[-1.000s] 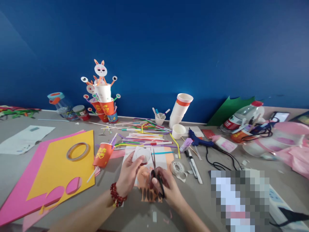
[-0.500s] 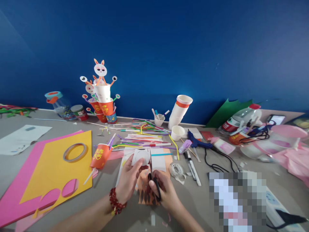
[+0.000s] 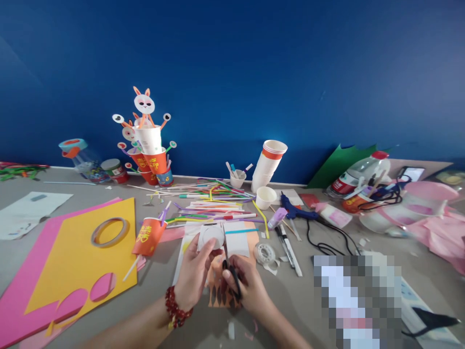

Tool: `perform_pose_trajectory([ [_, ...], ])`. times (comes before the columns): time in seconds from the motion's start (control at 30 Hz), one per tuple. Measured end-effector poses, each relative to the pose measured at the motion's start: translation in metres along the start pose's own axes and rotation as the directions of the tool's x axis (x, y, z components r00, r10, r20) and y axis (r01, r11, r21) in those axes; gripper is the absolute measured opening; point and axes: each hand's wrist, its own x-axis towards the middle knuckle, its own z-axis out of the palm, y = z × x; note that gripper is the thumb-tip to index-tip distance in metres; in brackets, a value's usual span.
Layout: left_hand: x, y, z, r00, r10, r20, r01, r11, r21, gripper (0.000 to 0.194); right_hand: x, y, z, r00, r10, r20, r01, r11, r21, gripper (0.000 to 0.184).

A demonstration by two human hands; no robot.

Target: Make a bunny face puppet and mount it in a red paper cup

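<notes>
One pixelated patch (image 3: 358, 300) hides part of the near right desk (image 3: 298, 310), and in the middle the left hand (image 3: 196, 271) has a white paper piece (image 3: 214, 234) pinched up between thumb and fingers. The right hand (image 3: 250, 286) is curled through the scissors (image 3: 237, 283) just beside it, blades pointing away, can't tell if they're biting paper. Further back, a tilted orange cup (image 3: 149, 236) has straws (image 3: 165, 212) poking out, a small white cup (image 3: 238, 181) holds pens (image 3: 232, 168), and some clear jar (image 3: 85, 164) has bits too tiny to identify.
</notes>
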Motion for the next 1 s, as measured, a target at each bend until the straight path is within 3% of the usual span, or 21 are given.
perform_pose_trajectory([
  [0.23,0.0,-0.0029,-0.0017,1.0,-0.013,-0.009,0.013,1.0,-0.026,0.029,-0.0004,0.0026,-0.0007,1.0,-0.027,-0.013,0.027,1.0,0.001,0.038],
  [1.0,-0.0016,-0.0021,0.0004,1.0,-0.009,-0.018,0.008,1.0,-0.023,0.029,0.0009,0.0004,-0.0001,0.999,-0.041,-0.035,0.041,0.999,-0.016,0.042],
])
